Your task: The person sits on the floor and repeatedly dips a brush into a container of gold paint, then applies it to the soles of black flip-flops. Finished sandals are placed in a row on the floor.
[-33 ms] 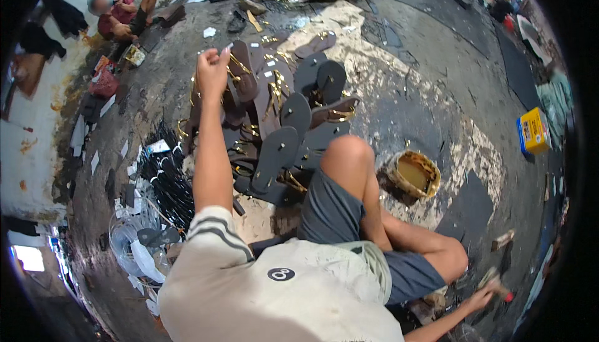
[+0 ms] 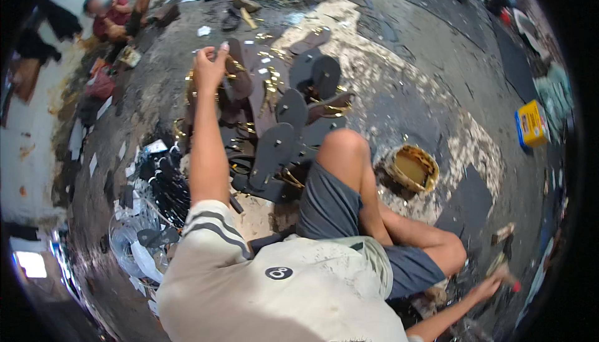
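Head view: a brown sandal (image 2: 240,85) lies in the pile of sandals (image 2: 272,155) on the floor (image 2: 430,27), long axis pointing roughly forward, just right of the nearer left hand (image 2: 209,70), its fingers partly spread; whether they grip it I cannot tell. Well apart, the right hand (image 2: 488,288) curls around a blurred red-tipped tool (image 2: 510,279), slightly farther out than in the earlier frame.

Soft, moderate light covers the stained dark-grey floor (image 2: 415,36); glare burns out at the upper-right rim and in a white rectangular patch (image 2: 31,264) lower left. Shiny gold sandal straps (image 2: 271,85) glint. Faint shadow dims the cream fabric shirt (image 2: 249,295) low down. The right hand (image 2: 485,289) blurs; edges curve into black corners.
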A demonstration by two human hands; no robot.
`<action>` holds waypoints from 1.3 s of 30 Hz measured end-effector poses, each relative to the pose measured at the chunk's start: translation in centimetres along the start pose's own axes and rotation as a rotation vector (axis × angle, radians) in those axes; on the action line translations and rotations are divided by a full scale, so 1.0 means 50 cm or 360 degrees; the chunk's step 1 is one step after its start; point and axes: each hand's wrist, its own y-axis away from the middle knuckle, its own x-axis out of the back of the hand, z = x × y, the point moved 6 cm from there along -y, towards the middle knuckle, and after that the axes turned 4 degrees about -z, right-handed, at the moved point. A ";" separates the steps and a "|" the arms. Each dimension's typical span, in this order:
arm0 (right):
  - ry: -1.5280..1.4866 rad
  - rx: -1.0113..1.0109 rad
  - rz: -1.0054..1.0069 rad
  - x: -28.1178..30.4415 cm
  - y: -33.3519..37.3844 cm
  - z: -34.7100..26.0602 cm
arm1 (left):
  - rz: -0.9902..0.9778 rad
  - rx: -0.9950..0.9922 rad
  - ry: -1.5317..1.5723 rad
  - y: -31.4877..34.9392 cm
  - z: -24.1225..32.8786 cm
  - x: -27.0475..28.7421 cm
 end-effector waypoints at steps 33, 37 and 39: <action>0.0895 0.1174 -0.1183 -0.513 0.146 -0.264 | -0.1335 -0.0928 0.0192 0.557 0.458 -0.146; -0.0149 0.0722 -0.0770 -0.359 0.050 -0.362 | -0.1357 -0.0464 0.0324 0.556 0.452 -0.174; -0.0664 0.0515 -0.0707 -0.271 0.040 -0.418 | -0.1403 -0.0402 0.0244 0.548 0.468 -0.169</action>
